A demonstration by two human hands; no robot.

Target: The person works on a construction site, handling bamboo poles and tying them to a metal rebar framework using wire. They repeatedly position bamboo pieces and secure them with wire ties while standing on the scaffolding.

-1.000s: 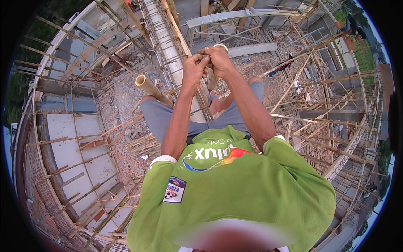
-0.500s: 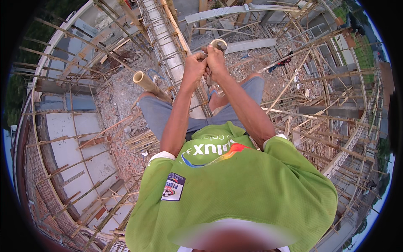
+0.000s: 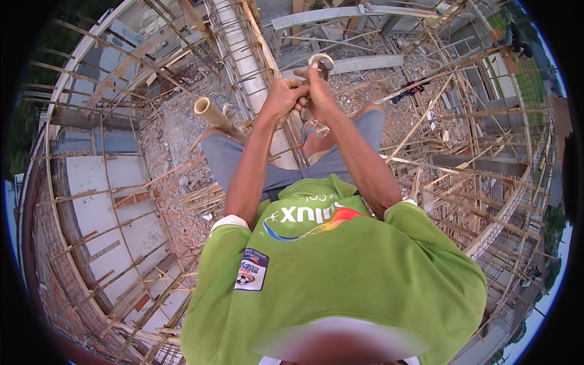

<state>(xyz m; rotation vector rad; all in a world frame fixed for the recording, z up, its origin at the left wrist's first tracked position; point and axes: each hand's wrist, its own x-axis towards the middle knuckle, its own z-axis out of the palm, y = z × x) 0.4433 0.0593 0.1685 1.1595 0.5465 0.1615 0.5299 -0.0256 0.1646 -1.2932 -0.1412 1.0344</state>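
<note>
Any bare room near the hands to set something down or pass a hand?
Passing: the gap between left forearm and right forearm, ahead of the shorts. Setting down: maybe the pale beam strip in that gap. Crowded: by the right hand, where a bamboo pole's rim sits close, and farther ahead, where steel bars cross the beam.

Two bare forearms (image 3: 248, 173) reach from near to far. The left hand (image 3: 282, 100) and right hand (image 3: 320, 98) meet, both curled.

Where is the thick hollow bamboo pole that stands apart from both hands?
In the head view, the bamboo pole is left of centre, between the left knee and the pale beam, left of the left hand.
</note>
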